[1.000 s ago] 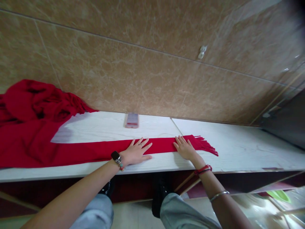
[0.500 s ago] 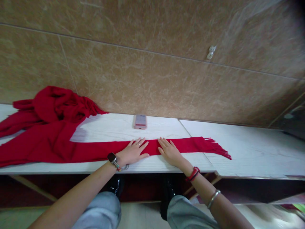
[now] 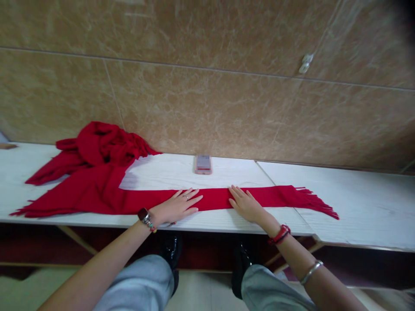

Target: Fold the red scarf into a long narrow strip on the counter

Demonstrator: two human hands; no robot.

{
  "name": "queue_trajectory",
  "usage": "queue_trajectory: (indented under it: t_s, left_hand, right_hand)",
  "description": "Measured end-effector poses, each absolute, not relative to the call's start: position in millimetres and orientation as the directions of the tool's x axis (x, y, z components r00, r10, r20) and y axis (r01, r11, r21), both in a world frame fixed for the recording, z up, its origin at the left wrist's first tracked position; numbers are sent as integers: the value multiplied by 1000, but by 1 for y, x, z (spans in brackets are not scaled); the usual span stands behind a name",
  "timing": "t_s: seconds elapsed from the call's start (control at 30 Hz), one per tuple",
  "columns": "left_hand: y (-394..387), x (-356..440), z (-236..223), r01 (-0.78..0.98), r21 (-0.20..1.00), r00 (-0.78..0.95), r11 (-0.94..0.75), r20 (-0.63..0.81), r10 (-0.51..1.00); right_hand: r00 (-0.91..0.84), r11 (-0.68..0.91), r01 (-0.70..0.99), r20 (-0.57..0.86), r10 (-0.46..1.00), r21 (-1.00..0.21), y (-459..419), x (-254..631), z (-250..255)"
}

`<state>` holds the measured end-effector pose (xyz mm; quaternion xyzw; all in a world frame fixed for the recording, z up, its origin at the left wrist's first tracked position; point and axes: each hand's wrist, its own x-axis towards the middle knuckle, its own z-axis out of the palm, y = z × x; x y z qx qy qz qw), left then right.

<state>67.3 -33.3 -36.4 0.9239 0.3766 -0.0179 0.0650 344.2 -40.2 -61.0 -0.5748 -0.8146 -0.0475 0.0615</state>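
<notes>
A long red scarf [image 3: 214,199] lies along the white wood-grain shelf top, its right part folded into a flat strip that ends in fringe. Flat on the middle of that strip rests my left hand [image 3: 177,207], fingers spread. My right hand [image 3: 248,204] lies on the strip farther right, palm down with fingers stretched out. Left of my hands the scarf widens toward a second fringed end. A bunched heap of red fabric [image 3: 103,144] sits behind it against the wall; whether the two are one piece I cannot tell.
A phone [image 3: 203,165] lies near the wall on the white shelf top [image 3: 227,172]. Brown marbled tiles [image 3: 207,103] rise behind, with a small white fitting [image 3: 305,63] on them. Below the front edge are dark open compartments [image 3: 207,250] and my black shoes [image 3: 171,248].
My view has swung left, so the scarf's left fringed end now shows. My right hand slid left along the strip toward my left hand, then back rightward. My left hand stays on the scarf.
</notes>
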Motion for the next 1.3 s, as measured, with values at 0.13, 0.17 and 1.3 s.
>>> queue_trajectory:
  t_s: [0.13,0.17,1.3]
  left_hand:
    - [-46,63,-32,770,48,638,-637,-16,770]
    - [-49,63,-31,791,39,611,-610,-17,791]
    - [-70,11,-1,933,-7,360,-361,-53,932]
  right_hand:
    - [-354,367,930,246,902,-8,-41,313,-49]
    - [-384,404,915,269,883,-20,-42,301,-47]
    - [-688,782,618,428,586,-79,-50,236,-53]
